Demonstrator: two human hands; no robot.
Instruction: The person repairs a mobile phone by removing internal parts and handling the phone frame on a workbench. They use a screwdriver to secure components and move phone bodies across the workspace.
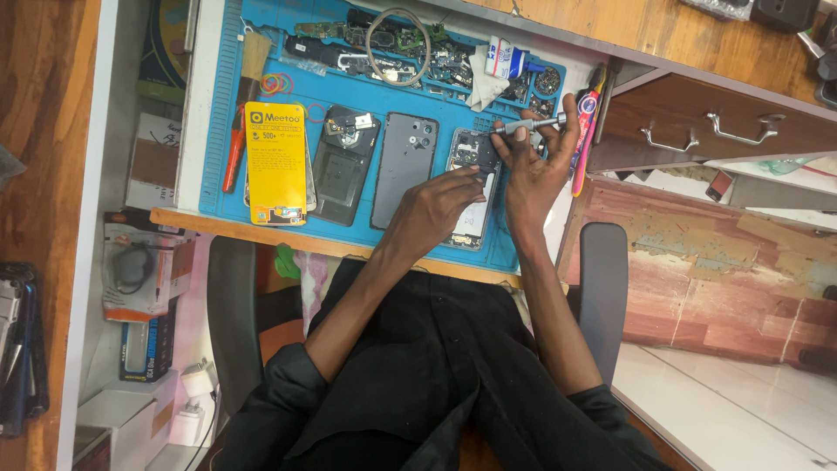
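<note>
Blue mat matt, rubbery; screwdriver shiny metal (held); drawer front wood, metal handles.

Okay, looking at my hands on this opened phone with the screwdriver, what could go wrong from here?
The screwdriver in the right hand could slip and scratch parts inside the opened phone. The phone lies near the blue mat's front edge, so the left hand might nudge it off. Loose screws could get lost among the parts at the top.
</note>
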